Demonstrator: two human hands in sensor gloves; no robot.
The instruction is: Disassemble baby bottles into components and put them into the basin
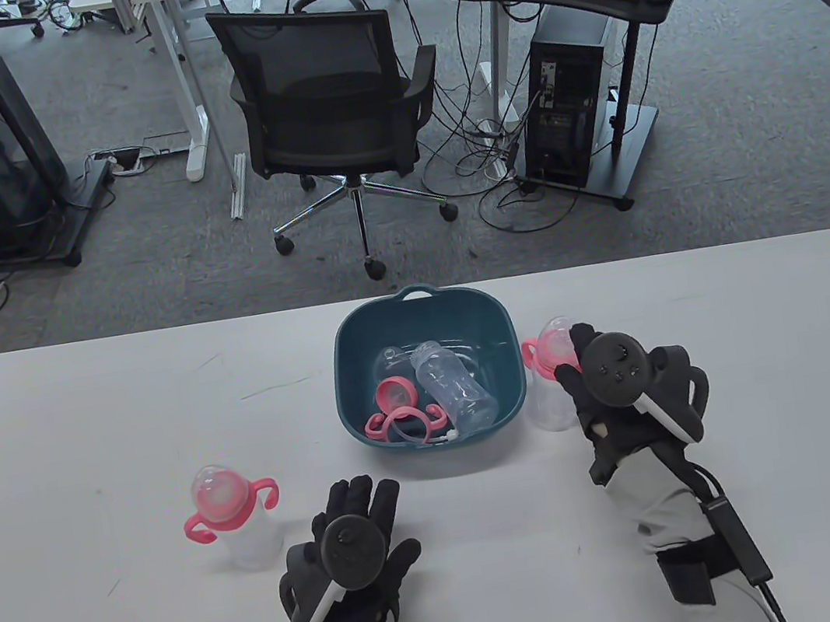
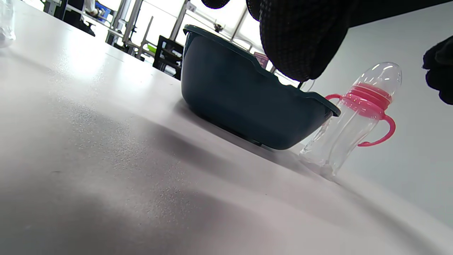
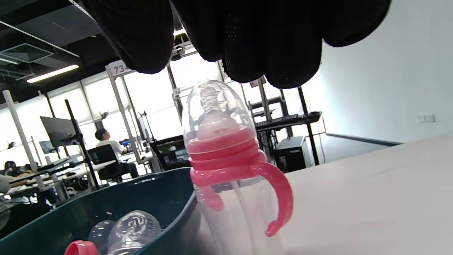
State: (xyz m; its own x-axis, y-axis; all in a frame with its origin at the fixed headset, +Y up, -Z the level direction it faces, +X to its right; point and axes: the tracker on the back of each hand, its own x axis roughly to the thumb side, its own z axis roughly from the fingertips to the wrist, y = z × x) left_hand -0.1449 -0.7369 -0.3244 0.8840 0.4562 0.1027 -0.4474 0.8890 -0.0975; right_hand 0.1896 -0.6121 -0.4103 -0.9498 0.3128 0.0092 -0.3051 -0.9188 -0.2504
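Observation:
A teal basin (image 1: 498,329) sits mid-table and holds a clear bottle body (image 1: 455,393), a pink handled collar (image 1: 399,408) and a clear cap (image 1: 389,360). One whole baby bottle (image 1: 230,513), with pink handles and a clear cap, stands left of my left hand (image 1: 359,505), which lies flat on the table with straight fingers. A second whole bottle (image 1: 550,384) stands just right of the basin. My right hand (image 1: 578,372) hovers over it. In the right wrist view the fingertips (image 3: 247,46) hang just above that bottle's (image 3: 223,152) cap without closing round it.
The white table (image 1: 87,426) stretches wide on both sides. Beyond its far edge stand an office chair (image 1: 335,103) and computer carts on grey carpet. In the left wrist view the basin (image 2: 240,102) and the right bottle (image 2: 354,124) stand ahead.

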